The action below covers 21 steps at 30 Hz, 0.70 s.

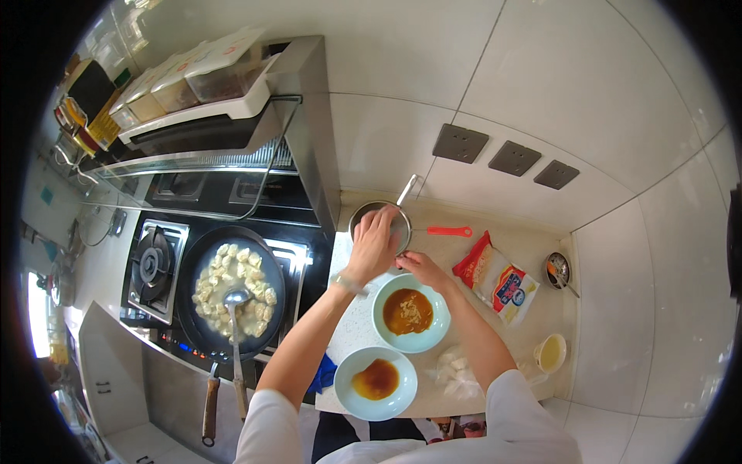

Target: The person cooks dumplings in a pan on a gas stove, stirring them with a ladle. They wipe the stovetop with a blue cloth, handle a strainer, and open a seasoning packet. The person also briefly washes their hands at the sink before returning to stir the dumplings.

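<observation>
My left hand (374,240) is over a round metal pot (355,216), fingers stretched across its opening and the thumb side blurred. Whether anything is under those fingers is hidden. Close by at the pot's near rim is my right hand (426,268), its fingertips drawn together; a small dark thing shows at them, too small to name. Just below my hands, a pale blue bowl (379,333) holds brown sauce with a tan, paste-like heap (411,310). Nearer to me stands a second pale blue bowl (348,400) with brown liquid (377,380).
On the gas stove, a frying pan (194,330) holds dumplings in liquid, with a ladle (235,298) in it. Right of the pot lie a red-handled utensil (449,231) and a printed bag (501,290). Along the right wall stand a small metal bowl (550,264) and a cup (550,354).
</observation>
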Tool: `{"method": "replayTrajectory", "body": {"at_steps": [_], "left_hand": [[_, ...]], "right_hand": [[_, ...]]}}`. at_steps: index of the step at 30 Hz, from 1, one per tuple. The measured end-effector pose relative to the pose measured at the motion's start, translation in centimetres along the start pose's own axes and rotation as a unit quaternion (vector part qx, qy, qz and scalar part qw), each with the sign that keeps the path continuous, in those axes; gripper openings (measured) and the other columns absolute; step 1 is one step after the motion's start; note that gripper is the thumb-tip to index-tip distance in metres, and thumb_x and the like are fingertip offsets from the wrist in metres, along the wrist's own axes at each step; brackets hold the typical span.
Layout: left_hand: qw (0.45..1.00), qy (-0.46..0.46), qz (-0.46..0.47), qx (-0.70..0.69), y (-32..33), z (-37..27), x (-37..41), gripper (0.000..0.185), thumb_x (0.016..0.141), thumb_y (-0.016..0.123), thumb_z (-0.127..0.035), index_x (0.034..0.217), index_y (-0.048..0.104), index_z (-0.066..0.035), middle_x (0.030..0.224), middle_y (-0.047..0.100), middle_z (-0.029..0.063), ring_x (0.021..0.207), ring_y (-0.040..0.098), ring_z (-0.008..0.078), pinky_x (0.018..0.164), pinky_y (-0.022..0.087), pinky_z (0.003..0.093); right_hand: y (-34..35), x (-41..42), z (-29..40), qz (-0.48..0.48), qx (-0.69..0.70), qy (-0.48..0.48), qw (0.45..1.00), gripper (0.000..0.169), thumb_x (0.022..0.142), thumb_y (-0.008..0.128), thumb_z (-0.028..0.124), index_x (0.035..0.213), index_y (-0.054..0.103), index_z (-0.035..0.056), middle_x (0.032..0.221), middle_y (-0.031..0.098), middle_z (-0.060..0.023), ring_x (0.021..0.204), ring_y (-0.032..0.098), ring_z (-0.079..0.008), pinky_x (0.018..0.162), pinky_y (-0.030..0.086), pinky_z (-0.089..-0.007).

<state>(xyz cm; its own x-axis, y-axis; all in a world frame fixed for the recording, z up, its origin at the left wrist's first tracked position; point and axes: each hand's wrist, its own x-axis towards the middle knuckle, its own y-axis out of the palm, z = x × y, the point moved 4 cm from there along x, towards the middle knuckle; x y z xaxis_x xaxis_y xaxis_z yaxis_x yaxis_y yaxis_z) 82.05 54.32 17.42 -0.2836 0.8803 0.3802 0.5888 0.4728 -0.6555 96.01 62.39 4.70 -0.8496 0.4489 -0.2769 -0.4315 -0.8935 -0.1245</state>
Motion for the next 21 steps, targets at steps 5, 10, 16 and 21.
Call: {"method": "replayTrajectory", "body": {"at_steps": [5, 10, 16, 21], "left_hand": [[0.996, -0.046, -0.015, 0.073, 6.0, 2.1, 5.2, 0.032, 0.086, 0.056, -0.011, 0.118, 0.051, -0.007, 0.122, 0.058, 0.0132, 0.121, 0.045, 0.0343, 0.101, 0.033, 0.0476], [0.997, 0.029, -0.003, 0.067, 5.4, 0.7, 3.8, 0.026, 0.085, 0.058, -0.009, 0.111, 0.056, -0.009, 0.112, 0.062, 0.0125, 0.118, 0.047, 0.0352, 0.100, 0.035, 0.0481], [0.967, -0.038, -0.252, 0.026, -3.5, 0.3, -3.0, 0.023, 0.077, 0.061, 0.006, 0.097, 0.059, -0.005, 0.092, 0.061, 0.0113, 0.092, 0.056, 0.0310, 0.081, 0.046, 0.0380], [0.997, -0.005, 0.052, 0.065, -0.3, 4.9, -9.9, 0.028, 0.076, 0.056, 0.009, 0.097, 0.064, -0.007, 0.098, 0.063, 0.0111, 0.097, 0.058, 0.0312, 0.088, 0.047, 0.0405]], "right_hand": [[0.2, -0.3, 1.0, -0.002, -0.026, 0.020, 0.999, 0.028, 0.099, 0.052, 0.026, 0.105, 0.064, 0.0011, 0.097, 0.065, -0.0023, 0.092, 0.056, -0.0106, 0.087, 0.044, -0.0280], [0.2, -0.4, 1.4, 0.007, 0.000, 0.013, 1.000, 0.028, 0.099, 0.051, 0.025, 0.107, 0.063, -0.0001, 0.099, 0.065, -0.0039, 0.095, 0.057, -0.0115, 0.088, 0.045, -0.0285], [-0.7, -0.4, 0.0, -0.046, 0.077, -0.007, 0.996, 0.030, 0.099, 0.050, 0.022, 0.110, 0.066, -0.0001, 0.107, 0.069, -0.0073, 0.101, 0.060, -0.0150, 0.091, 0.045, -0.0308], [-1.9, -1.4, 1.9, -0.025, 0.080, -0.001, 0.996, 0.032, 0.101, 0.050, 0.025, 0.113, 0.065, -0.0009, 0.109, 0.069, -0.0073, 0.103, 0.059, -0.0151, 0.095, 0.044, -0.0320]]}}
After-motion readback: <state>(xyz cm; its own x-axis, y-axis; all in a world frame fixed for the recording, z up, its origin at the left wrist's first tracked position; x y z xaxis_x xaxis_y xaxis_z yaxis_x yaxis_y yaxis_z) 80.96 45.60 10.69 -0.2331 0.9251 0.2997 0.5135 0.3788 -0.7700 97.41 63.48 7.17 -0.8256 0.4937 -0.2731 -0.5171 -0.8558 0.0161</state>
